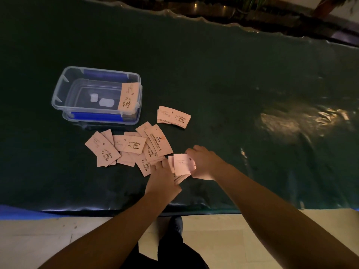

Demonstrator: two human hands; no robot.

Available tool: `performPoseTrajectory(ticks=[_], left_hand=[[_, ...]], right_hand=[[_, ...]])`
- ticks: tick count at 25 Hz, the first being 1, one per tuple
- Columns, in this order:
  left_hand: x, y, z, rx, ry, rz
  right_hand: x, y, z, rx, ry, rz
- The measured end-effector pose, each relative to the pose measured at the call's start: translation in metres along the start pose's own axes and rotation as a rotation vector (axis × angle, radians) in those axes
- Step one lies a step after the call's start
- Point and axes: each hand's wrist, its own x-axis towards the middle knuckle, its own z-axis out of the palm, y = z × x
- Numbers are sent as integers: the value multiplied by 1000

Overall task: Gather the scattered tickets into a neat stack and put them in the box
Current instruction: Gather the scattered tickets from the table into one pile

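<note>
Several pink coffee tickets (128,147) lie scattered and overlapping on the dark green table, just in front of a clear plastic box (58,94). One ticket (128,96) leans against the box's right inner wall. A small neat stack of tickets (173,117) lies apart to the right of the box. My right hand (206,162) and my left hand (162,176) together hold a small bundle of tickets (181,165) upright between them, near the table's front edge. The bundle's lower part is hidden by my left hand.
The box rests on its blue-handled lid (97,116); two small white pieces (103,100) lie on its floor. The table's front edge (194,210) runs just below my hands, with pale floor beyond. Glare marks the cloth at right (291,121).
</note>
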Motion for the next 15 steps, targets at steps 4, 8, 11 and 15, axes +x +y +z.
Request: performPoseTrajectory(ticks=[4, 8, 11, 15], left_hand=[[2, 0, -5, -254, -1, 2], [3, 4, -8, -321, 38, 50], [3, 4, -9, -319, 47, 98], [6, 1, -10, -292, 51, 189]], right_hand=[[4, -7, 1, -43, -21, -89], [4, -9, 6, -42, -21, -72], [3, -5, 11, -69, 5, -36], [3, 1, 15, -18, -11, 56]])
